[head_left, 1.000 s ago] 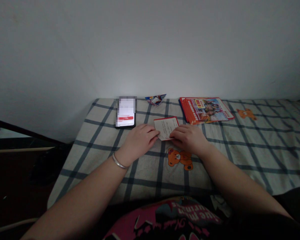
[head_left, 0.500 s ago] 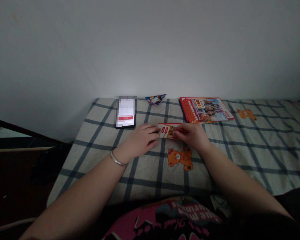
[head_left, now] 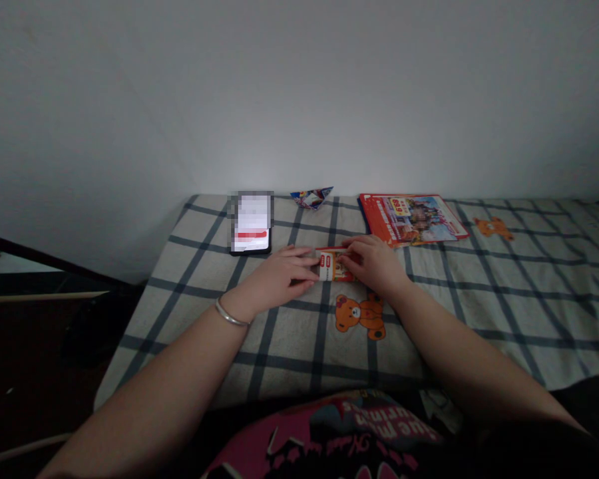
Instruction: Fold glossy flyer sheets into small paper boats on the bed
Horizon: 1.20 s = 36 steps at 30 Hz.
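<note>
A small folded paper (head_left: 331,264), red and white with print, lies flat on the checked bedsheet (head_left: 429,313). My left hand (head_left: 282,274), with a silver bangle at the wrist, pinches the paper's left edge. My right hand (head_left: 374,263) presses its fingers down on the paper's right part and covers it there. Both hands rest on the sheet just above an orange bear print (head_left: 359,315).
A lit phone (head_left: 251,223) lies at the back left by the wall. A small folded paper boat (head_left: 311,197) sits at the back middle. A stack of red flyers (head_left: 410,217) lies at the back right. The bed edge drops off to the left.
One second ago the paper was open, white side up. It has since been folded over into a narrower strip with the red print up, and my right hand has slid left onto it.
</note>
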Available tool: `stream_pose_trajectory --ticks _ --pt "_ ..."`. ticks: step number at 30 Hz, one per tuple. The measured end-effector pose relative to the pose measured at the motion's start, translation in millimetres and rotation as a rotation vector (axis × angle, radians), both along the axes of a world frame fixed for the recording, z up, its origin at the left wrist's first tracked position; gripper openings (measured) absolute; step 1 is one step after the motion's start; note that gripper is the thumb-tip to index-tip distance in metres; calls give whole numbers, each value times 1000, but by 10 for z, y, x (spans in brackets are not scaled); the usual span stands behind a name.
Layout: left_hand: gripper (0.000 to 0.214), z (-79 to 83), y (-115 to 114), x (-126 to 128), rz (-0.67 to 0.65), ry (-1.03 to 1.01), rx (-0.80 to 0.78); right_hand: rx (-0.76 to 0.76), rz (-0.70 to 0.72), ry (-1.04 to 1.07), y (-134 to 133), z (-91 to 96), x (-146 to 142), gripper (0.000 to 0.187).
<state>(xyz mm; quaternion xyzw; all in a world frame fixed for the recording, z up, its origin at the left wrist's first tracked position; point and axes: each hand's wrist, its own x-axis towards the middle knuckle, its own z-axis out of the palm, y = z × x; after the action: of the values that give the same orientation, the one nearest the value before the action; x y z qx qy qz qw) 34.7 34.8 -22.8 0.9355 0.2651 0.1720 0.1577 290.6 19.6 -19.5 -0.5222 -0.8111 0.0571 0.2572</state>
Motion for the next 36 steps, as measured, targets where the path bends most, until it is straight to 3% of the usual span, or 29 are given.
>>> stream_pose_trajectory --ticks 7,15,26,30,36 --pt "17 35 -19 -35 -5 -56 -52 22 -7 -88 9 -3 -31 13" --pt "12 0 -89 72 197 -176 -28 9 -30 -53 8 8 -32 12" --pt "34 -23 -188 233 364 -65 96 -53 0 90 16 -51 -72 10" --pt "41 -52 -185 251 387 -94 60 -113 -3 248 9 -58 -80 8" --pt "41 -49 -159 241 431 -260 -93 -73 47 364 -47 5 -125 9"
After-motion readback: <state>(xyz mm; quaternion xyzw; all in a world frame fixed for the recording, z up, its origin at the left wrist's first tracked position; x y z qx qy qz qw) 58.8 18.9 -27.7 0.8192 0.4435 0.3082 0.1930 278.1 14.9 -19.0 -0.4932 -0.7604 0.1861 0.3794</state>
